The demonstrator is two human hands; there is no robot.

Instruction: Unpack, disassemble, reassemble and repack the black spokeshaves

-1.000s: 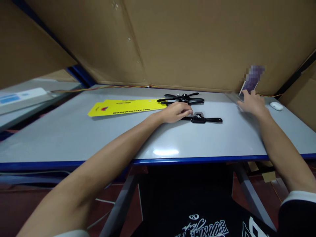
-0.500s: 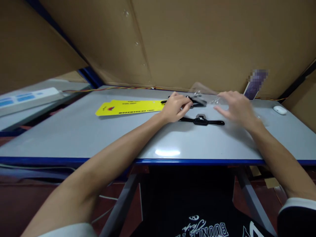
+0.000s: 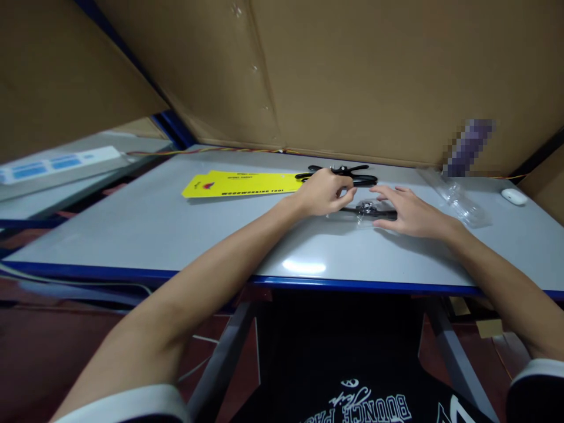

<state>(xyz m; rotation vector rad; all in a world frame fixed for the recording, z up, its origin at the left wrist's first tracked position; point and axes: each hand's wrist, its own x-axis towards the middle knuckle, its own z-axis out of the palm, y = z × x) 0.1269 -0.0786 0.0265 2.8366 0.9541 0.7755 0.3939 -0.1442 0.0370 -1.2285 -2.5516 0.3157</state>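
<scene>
Both arms reach forward over the table (image 3: 132, 235). Left hand (image 3: 324, 192) curled, fingertips pinching the left end of the black tool (image 3: 368, 210). Right hand (image 3: 408, 211) flat, fingers spread, lying on the tool's right handle. Tool lies between the hands. More black tools (image 3: 339, 174) just behind, yellow card (image 3: 242, 183) left, clear bag (image 3: 458, 200) right, earbud case (image 3: 513, 196) far right.

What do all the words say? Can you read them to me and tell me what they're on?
"WOODWORKING TOOL", upside down to the camera, on the yellow card lying on the table.
Smaller black print and a red logo on the same card: too small to read.
"BOUNCE", upside down, on the person's black shirt; the script line above it is not legible.
Blue patches on the white strip at far left: blurred.
</scene>
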